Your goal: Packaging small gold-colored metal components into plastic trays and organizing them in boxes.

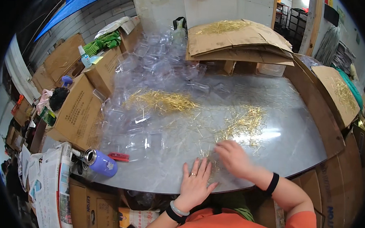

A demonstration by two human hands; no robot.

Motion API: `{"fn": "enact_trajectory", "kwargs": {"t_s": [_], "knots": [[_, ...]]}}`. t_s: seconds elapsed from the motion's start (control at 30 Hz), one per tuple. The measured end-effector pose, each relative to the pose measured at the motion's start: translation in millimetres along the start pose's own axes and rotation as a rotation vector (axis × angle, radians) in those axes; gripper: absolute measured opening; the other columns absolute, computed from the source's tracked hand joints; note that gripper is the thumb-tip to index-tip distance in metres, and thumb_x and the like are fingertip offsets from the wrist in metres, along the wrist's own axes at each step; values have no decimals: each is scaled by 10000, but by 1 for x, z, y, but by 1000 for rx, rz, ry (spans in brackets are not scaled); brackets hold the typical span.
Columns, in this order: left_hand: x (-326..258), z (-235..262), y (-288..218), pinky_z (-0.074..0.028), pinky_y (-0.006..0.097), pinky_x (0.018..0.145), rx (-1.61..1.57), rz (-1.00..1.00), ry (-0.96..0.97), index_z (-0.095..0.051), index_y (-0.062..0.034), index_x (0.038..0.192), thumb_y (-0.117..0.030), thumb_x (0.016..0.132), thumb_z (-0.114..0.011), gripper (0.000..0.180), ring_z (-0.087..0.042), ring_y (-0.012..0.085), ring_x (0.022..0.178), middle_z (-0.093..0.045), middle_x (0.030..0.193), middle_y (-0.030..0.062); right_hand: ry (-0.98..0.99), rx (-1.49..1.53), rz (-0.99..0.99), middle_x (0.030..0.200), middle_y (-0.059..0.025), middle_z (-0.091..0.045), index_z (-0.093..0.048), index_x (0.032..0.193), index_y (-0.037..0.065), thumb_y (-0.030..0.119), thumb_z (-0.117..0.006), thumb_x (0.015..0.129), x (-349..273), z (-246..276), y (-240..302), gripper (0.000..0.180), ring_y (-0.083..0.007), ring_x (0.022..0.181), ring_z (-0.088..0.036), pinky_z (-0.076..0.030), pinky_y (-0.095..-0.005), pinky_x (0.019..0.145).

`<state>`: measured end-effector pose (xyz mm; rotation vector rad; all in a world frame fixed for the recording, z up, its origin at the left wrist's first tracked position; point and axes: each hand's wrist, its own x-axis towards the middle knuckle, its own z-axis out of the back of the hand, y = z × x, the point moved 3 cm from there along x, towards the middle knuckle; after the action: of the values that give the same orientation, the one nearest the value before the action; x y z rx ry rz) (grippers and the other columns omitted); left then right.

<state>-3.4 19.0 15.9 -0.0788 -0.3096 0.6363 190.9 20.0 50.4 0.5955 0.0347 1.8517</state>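
Note:
Thin gold strips, like metallic ties, lie in a loose pile [248,121] on the right of the grey marbled table [288,150]. A second heap of gold strips [162,100] sits left of the middle, partly over clear plastic boxes [152,67]. My left hand [195,178] rests flat near the table's front edge, fingers stretched out, wearing a ring. Just right of it, my right hand [233,158] is over the tabletop at the near end of the right pile. Its fingers are curled together and slightly blurred; anything between them is hidden. A few strips lie by both hands' fingertips.
On the left stand an open purple bottle [101,163], a red tool [118,156] and cardboard boxes [81,113]. A cardboard cover [240,42] with gold strips on top stands at the back. Upright cardboard [319,108] borders the right edge.

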Motion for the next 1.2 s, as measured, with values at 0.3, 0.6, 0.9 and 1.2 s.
{"fn": "enact_trajectory", "kwargs": {"t_s": [0.3, 0.6, 0.9, 1.2], "knots": [[6, 3, -4, -244, 630, 1154, 26, 89, -68, -471, 31, 1451, -567, 947, -568, 789, -388, 406, 1423, -442, 1524, 237, 288, 4, -21, 1111, -156, -679, -724, 1133, 90, 110, -597, 883, 107, -66, -16, 281, -377, 1068, -645, -520, -465, 918], [6, 4, -4, -242, 572, 1174, 26, 149, -86, -479, 97, 1407, -608, 923, -580, 861, -401, 403, 1400, -470, 1468, 274, 191, 230, -218, 1218, -185, -657, -708, 1176, 62, 88, -581, 893, 107, -26, -73, 311, -397, 1138, -620, -506, -445, 992], [5, 3, -5, -242, 585, 1167, 45, 116, -107, -469, 131, 1394, -614, 921, -586, 890, -393, 430, 1380, -485, 1413, 290, 207, -180, -199, 1367, -123, -575, -599, 1323, 104, 58, -658, 874, 8, 33, -127, 455, -368, 1257, -541, -447, -463, 1074], [-3, -1, 12, -210, 583, 1204, -310, 31, -49, -250, 141, 1515, -338, 959, -641, 832, -268, 482, 1462, -247, 1585, 310, 182, 66, -166, 1514, -361, -364, -355, 1477, -115, 500, -632, 945, -32, -9, -4, 859, -516, 1436, -326, -278, -549, 1198]]}}
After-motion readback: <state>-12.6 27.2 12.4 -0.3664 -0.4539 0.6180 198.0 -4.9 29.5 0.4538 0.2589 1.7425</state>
